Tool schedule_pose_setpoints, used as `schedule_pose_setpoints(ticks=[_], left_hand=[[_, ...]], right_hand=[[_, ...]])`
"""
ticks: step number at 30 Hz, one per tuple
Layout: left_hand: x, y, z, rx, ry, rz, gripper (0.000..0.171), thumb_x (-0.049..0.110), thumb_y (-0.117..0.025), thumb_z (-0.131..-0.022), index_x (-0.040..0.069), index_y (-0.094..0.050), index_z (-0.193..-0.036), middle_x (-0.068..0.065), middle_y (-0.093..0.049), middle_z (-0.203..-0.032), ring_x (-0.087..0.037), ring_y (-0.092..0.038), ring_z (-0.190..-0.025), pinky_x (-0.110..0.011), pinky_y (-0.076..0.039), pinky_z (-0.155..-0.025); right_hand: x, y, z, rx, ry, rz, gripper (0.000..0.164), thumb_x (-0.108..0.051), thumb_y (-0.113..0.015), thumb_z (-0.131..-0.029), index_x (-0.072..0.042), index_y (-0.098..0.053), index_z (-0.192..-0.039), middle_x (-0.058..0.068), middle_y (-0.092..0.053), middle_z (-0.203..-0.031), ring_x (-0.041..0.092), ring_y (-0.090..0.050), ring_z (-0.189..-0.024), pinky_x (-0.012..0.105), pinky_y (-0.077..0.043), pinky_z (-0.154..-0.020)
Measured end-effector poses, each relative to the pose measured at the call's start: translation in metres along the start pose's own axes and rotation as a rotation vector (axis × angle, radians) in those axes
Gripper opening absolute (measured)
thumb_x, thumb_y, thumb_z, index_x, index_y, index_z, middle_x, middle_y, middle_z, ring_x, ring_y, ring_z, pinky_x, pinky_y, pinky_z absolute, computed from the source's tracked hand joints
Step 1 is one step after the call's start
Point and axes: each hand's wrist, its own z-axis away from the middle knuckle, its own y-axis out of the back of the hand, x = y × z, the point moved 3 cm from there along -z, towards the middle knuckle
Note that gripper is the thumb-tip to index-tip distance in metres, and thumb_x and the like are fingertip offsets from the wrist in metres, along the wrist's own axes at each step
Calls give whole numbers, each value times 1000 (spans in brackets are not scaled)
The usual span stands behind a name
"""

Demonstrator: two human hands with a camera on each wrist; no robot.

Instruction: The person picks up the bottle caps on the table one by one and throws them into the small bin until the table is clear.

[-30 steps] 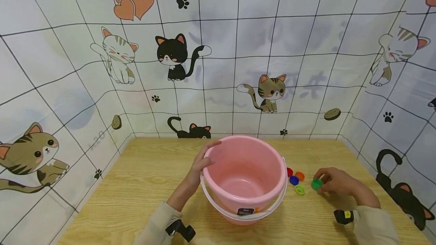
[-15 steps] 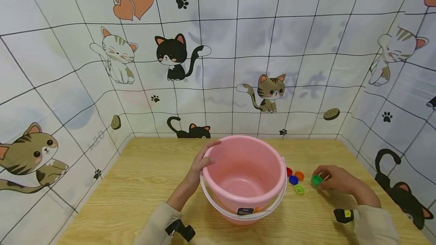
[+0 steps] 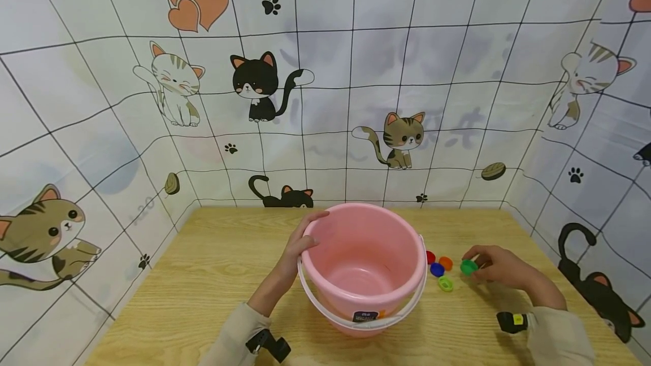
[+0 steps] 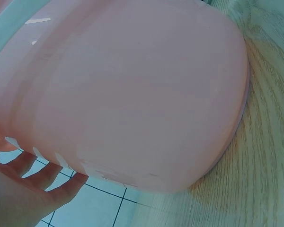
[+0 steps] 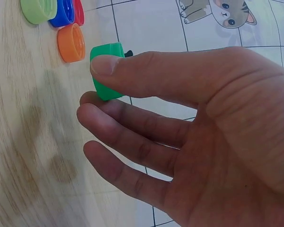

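Observation:
A pink bucket with a white handle stands upright on the wooden table. My left hand grips its left rim, thumb inside and fingers outside; in the left wrist view those fingers lie against the bucket wall. To the right of the bucket, my right hand pinches a green bottle cap between thumb and fingertips, close over the table. Left of that hand lie more bottle caps: an orange cap, a blue cap, a light green cap and a red cap, partly hidden by the bucket.
The wooden table is bordered by a white cat-print cloth wall at the back and on both sides. The bucket's white handle hangs down over its front.
My right hand has moved slightly left and away from me with the green cap, toward the other caps. My left hand and the bucket have stayed put.

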Motion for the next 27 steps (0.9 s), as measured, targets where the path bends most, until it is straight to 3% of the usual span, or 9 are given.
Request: schedule_pose_setpoints(ticks=[27], left_hand=[[1, -1, 1, -5, 6, 11, 63, 22, -46, -90, 30, -45, -152, -10, -43, -154, -39, -53, -128, -52, -54, -97]], right_hand=[[-8, 2, 1, 88, -14, 82, 37, -12, -74, -92, 5, -63, -123, 10, -72, -101, 6, -65, -83, 27, -55, -68]])
